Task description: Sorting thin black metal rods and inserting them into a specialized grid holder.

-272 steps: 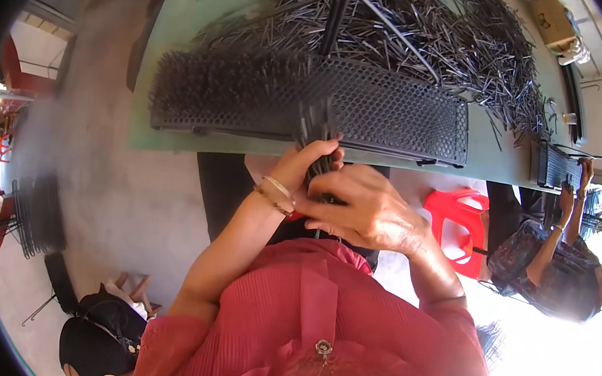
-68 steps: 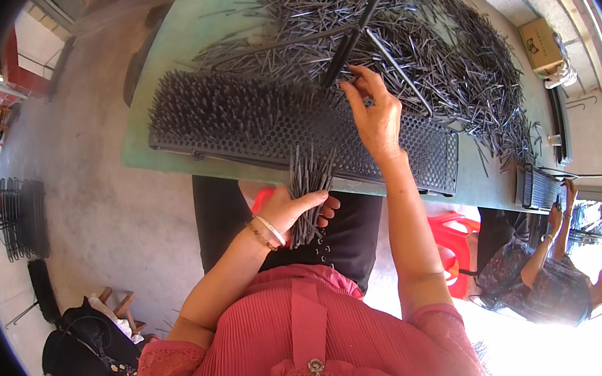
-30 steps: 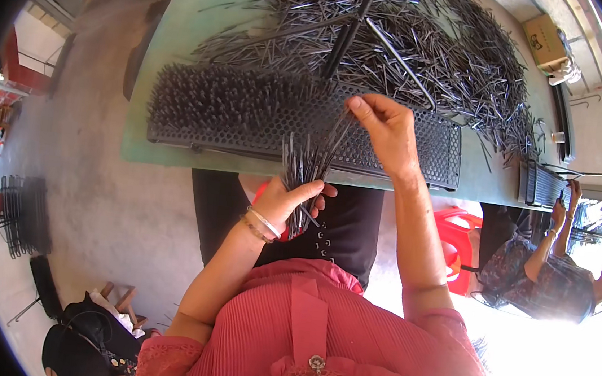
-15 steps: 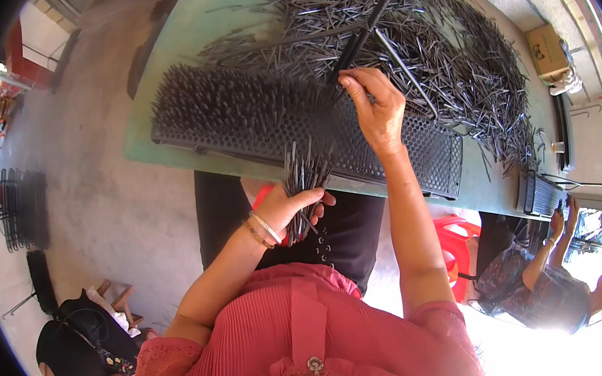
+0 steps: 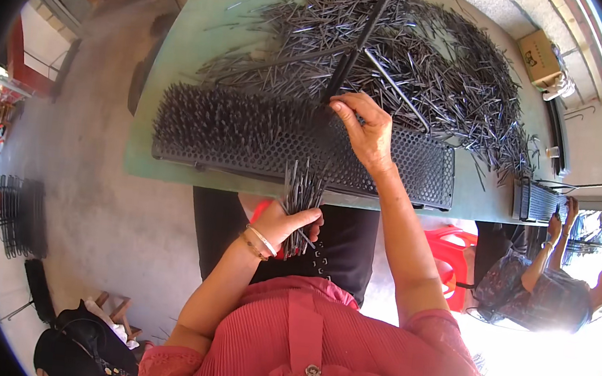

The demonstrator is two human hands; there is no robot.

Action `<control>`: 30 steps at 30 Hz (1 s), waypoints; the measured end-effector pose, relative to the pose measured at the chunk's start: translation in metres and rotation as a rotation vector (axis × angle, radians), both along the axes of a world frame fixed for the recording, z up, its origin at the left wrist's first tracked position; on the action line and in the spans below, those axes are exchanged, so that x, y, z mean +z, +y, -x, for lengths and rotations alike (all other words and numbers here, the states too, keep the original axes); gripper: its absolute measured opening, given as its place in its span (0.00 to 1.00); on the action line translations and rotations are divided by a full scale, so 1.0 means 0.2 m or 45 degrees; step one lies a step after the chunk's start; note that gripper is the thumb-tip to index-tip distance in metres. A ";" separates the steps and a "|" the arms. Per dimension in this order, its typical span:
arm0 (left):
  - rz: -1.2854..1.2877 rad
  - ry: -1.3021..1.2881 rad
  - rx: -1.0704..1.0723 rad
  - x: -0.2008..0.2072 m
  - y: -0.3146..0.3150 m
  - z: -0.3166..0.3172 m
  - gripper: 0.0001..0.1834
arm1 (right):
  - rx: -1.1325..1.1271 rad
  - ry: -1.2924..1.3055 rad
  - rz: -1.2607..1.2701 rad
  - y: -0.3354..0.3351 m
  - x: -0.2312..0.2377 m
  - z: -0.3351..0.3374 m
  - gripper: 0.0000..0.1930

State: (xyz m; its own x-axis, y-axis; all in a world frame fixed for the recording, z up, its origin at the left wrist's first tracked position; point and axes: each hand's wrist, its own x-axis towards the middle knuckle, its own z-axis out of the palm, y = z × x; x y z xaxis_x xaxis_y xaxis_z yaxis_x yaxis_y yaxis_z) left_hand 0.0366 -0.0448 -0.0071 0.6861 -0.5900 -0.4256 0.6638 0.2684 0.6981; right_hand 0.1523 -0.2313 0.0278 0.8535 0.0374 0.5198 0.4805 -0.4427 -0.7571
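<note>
My left hand (image 5: 284, 224) is closed around an upright bundle of thin dark bristles (image 5: 304, 188), just below the table's front edge. Above it a long black perforated board (image 5: 397, 168) lies along that edge. Dense bristle tufts (image 5: 213, 118) stand up from its left part, while rows of holes show on the right. My right hand (image 5: 366, 130) is over the middle of the board, thumb and forefinger pinched beside a black pole (image 5: 354, 52). What lies between those fingertips is too dark and small to make out.
Behind the board a large heap of loose dark bristles (image 5: 428, 70) covers the green table (image 5: 184, 46). Thin rods branch from the pole. A cardboard box (image 5: 540, 57) stands at the far right. Another person (image 5: 552, 285) works at the right, near a red stool (image 5: 446, 260).
The view has tilted slightly, so the table sits lower in the picture. My right hand stays pinched beside the pole, and my left still grips the bristle bundle.
</note>
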 end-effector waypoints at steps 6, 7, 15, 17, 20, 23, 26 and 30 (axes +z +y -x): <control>-0.062 0.154 -0.038 0.02 0.00 -0.03 0.15 | -0.082 0.048 0.006 0.03 -0.01 0.02 0.06; -0.061 0.156 -0.037 0.03 0.00 -0.03 0.15 | -0.110 0.087 -0.016 0.04 0.00 0.02 0.07; -0.003 0.070 -0.097 0.03 0.02 -0.02 0.17 | -0.130 -0.025 0.099 0.08 -0.02 0.03 0.09; 0.066 0.120 -0.072 0.04 0.02 -0.02 0.17 | -0.136 -0.067 0.146 0.07 -0.03 0.03 0.09; 0.105 0.168 -0.056 0.04 0.03 -0.03 0.15 | -0.129 -0.243 0.258 0.07 -0.05 0.03 0.09; 0.016 0.128 -0.119 0.03 0.05 -0.04 0.14 | -0.141 -0.329 0.322 0.08 -0.06 0.03 0.09; -0.041 0.091 -0.159 0.03 0.05 -0.04 0.14 | -0.124 -0.336 0.379 0.07 -0.04 0.02 0.09; -0.004 0.111 -0.099 0.02 0.04 -0.04 0.14 | -0.054 -0.363 0.490 0.07 -0.04 0.00 0.09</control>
